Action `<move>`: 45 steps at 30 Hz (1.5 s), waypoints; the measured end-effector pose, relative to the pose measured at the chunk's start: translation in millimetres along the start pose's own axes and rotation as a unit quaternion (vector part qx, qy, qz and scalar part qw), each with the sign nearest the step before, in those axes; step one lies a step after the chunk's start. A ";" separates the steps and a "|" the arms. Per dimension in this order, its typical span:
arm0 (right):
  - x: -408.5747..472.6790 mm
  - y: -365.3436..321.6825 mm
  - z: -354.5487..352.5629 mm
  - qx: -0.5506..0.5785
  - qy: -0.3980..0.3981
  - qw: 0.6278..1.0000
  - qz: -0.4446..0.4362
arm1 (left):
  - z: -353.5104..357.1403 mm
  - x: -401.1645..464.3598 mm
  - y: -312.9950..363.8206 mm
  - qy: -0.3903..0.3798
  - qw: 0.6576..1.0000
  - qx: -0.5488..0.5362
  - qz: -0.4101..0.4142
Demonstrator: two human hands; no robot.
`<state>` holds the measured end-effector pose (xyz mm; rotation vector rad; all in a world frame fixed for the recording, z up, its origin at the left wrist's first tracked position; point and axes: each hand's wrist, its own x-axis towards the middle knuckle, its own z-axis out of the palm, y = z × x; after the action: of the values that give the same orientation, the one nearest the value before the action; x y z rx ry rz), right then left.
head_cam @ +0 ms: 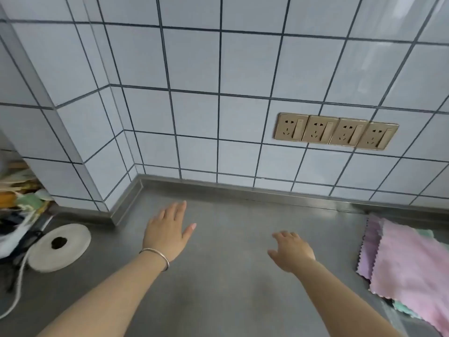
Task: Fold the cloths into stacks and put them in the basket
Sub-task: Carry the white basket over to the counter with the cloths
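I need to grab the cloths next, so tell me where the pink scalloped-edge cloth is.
In the head view, the pink scalloped-edge cloth lies at the far right of the steel counter, on top of purple and green cloths, right of the right hand.
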<state>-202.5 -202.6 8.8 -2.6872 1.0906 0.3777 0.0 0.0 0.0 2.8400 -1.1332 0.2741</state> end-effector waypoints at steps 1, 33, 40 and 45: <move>1.8 -2.7 -1.6 0.007 -0.003 1.000 -0.005 | -1.2 -0.3 -1.2 0.000 1.000 -0.007 -0.005; -130.0 -178.5 52.7 0.317 0.246 0.819 0.409 | -30.3 51.1 -105.9 -0.177 0.915 -0.336 0.134; -187.1 -205.0 61.1 0.328 0.312 0.776 0.440 | -47.7 11.8 -85.8 -0.154 0.890 -0.357 0.237; -236.0 -259.3 76.6 0.343 0.347 0.720 0.493 | -47.2 -16.6 -96.7 -0.155 0.856 -0.371 0.326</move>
<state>-194.9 155.1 37.4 -1.3495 2.2345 -0.8337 48.3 87.6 43.1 1.7933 -1.7523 -0.5127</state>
